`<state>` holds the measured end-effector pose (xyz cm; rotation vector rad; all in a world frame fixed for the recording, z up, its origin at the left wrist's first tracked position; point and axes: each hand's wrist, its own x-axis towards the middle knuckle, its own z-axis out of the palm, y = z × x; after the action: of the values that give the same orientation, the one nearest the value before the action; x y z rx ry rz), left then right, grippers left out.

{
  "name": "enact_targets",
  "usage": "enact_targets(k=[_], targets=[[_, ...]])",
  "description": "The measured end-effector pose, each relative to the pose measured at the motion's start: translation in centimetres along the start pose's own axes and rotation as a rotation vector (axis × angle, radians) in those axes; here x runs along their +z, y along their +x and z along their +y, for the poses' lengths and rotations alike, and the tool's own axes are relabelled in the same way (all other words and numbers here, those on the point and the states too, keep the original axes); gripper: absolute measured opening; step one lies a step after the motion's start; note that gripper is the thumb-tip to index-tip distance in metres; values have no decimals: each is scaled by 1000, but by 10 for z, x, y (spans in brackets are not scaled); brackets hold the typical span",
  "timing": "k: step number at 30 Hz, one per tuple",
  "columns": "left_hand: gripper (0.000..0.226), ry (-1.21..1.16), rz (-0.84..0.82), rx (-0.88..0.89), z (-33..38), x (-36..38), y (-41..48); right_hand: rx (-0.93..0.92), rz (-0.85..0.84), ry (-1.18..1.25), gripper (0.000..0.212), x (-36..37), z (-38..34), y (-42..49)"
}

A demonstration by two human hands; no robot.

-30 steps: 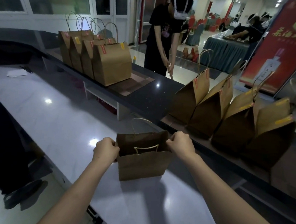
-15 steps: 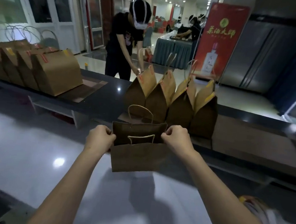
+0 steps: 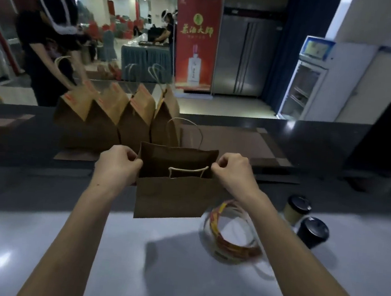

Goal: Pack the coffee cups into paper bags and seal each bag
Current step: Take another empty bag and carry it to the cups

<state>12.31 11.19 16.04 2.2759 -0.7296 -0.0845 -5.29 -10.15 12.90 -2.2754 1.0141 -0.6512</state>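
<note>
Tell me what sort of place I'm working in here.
Probably a service counter in a banquet hall or restaurant: a long dark counter with sealed bags lined up on it, a glass-door fridge and steel refrigerator beyond it, and a draped table further back.

Left hand [image 3: 117, 163] and right hand [image 3: 233, 171] pinch the open paper bag's [image 3: 172, 201] top side edges, beside two lidded coffee cups [image 3: 305, 219].

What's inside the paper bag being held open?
Inside the paper bag, only its dark back wall and cord handle show. The front panel hides the bottom, so any cup there is unseen.
</note>
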Motion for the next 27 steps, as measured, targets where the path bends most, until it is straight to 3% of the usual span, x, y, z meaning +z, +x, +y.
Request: enact_targets(k=[14,21,27], targets=[[2,-182,-138,370,206,145,-117,229,427,-44,22,-215,174,-120],[7,-254,-224,541,282,199,-162,326,585,-111,21,-287,236,-170],[8,-288,-314,577,334,254,-181,380,647,-120,21,-328,290,-191]])
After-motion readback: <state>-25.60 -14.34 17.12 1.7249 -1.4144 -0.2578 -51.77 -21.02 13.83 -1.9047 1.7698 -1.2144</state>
